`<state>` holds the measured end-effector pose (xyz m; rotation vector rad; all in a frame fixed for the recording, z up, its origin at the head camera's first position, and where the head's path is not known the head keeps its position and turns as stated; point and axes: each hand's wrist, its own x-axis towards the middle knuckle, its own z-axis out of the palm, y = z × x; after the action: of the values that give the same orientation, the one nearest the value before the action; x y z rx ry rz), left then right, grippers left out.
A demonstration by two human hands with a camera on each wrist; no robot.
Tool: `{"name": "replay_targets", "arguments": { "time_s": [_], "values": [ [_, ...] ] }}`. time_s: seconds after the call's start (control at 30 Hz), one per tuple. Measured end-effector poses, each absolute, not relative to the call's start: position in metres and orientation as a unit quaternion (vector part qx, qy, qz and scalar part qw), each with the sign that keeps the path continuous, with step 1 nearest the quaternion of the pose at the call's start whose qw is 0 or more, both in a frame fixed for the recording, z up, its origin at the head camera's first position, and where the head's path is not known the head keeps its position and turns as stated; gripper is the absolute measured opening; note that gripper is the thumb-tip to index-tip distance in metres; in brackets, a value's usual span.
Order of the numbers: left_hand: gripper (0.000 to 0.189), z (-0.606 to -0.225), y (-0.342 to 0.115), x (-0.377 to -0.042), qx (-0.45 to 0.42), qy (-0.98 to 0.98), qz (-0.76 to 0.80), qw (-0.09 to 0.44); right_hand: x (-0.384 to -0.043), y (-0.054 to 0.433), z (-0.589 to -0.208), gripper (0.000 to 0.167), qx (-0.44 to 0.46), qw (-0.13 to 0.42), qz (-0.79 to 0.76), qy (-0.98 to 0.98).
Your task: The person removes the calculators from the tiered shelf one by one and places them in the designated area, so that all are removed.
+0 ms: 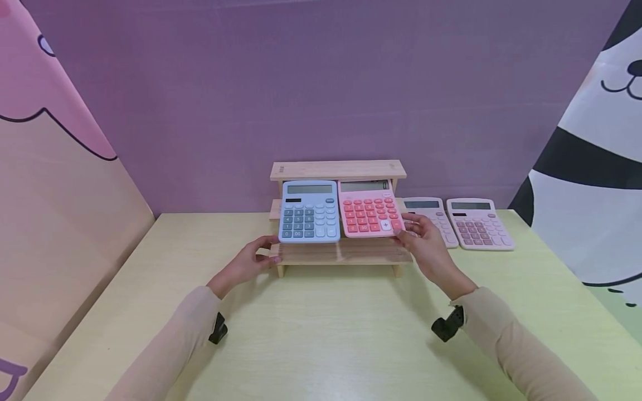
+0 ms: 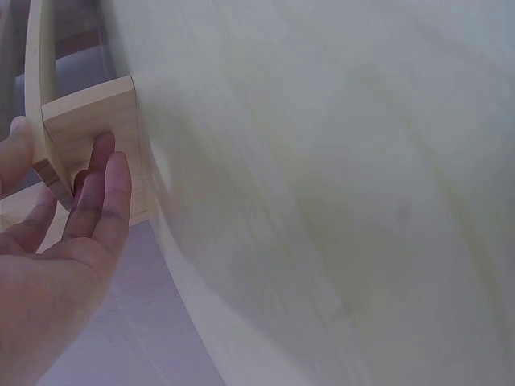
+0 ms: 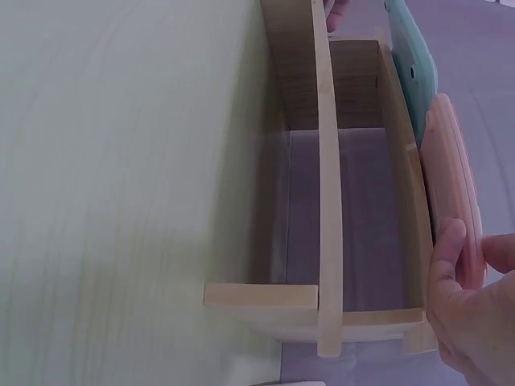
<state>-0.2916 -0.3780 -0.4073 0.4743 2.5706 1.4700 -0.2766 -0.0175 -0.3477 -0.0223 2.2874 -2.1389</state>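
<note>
Thumb and fingers of the right hand pinched the pink calculator by its low corner, up at the wooden shelf. The blue calculator was just beside it, between the hands. The left hand seemed to grip the low board at its end, though its close view was dim. The pink calculator looked light, hard and a bit slippery, so its side edges, away from the buttons, seemed best to hold.
</note>
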Motion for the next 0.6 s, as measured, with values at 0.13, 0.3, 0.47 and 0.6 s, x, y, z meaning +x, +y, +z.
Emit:
{"name": "replay_targets", "arguments": {
  "time_s": [0.13,0.3,0.47,0.6],
  "values": [
    [0.052,-0.4084,-0.3784,-0.2926,0.156,0.855,0.490,0.072,-0.2754,-0.0178,-0.3470,0.054,0.000,0.008,-0.701,0.714],
    [0.052,-0.4102,-0.3789,-0.2940,0.155,0.853,0.494,0.071,-0.2734,-0.0186,-0.3470,0.055,0.010,0.009,-0.719,0.694],
    [0.052,-0.4111,-0.3785,-0.2948,0.157,0.850,0.498,0.071,-0.2715,-0.0184,-0.3483,0.056,0.011,0.007,-0.729,0.684],
    [0.051,-0.4120,-0.3792,-0.2955,0.157,0.848,0.500,0.075,-0.2707,-0.0171,-0.3498,0.055,-0.002,0.007,-0.746,0.666]
  ]
}}
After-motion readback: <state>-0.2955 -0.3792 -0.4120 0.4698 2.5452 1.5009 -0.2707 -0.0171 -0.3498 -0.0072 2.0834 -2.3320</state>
